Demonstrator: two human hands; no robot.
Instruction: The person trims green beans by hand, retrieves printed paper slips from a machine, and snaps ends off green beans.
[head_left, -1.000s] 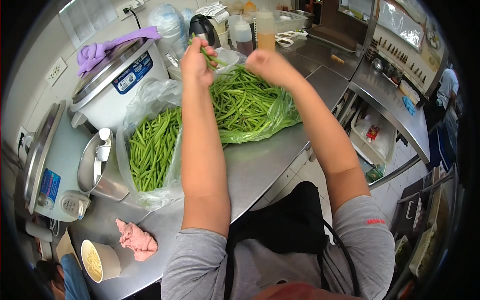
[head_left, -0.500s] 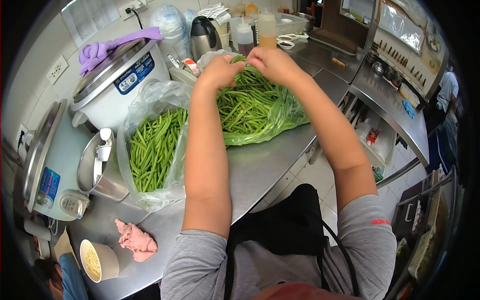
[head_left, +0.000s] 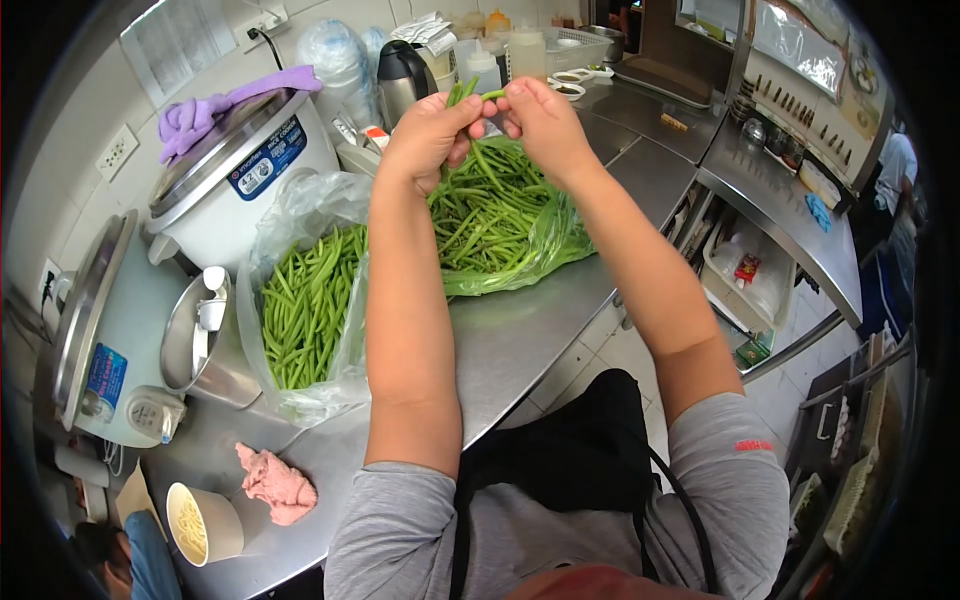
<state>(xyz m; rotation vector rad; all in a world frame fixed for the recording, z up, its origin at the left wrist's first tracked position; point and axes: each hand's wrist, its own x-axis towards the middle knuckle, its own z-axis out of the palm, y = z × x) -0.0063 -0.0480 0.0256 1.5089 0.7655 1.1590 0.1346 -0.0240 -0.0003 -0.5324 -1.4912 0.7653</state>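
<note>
Several green beans (head_left: 484, 160) are held in my left hand (head_left: 432, 138), its fingers closed round them above the right-hand bag. My right hand (head_left: 540, 122) pinches the end of one bean that reaches across from the left hand. Below both hands lies an open plastic bag (head_left: 565, 240) heaped with green beans (head_left: 490, 225). Left of my left forearm, a second clear plastic bag (head_left: 262, 225) holds more green beans (head_left: 315, 310), lined up more evenly.
Two rice cookers (head_left: 225, 205) (head_left: 120, 330) and a metal container (head_left: 235, 375) stand at the left. Near the front are a pink cloth (head_left: 275, 484) and a paper cup (head_left: 222, 525). Squeeze bottles (head_left: 527, 55) and a thermos (head_left: 400, 80) stand behind. A person's blue sleeve (head_left: 150, 555) shows lower left.
Both hands have lifted slightly from the bag since half a second ago. The beans between them are now in clearer view, with one stretched from hand to hand.
</note>
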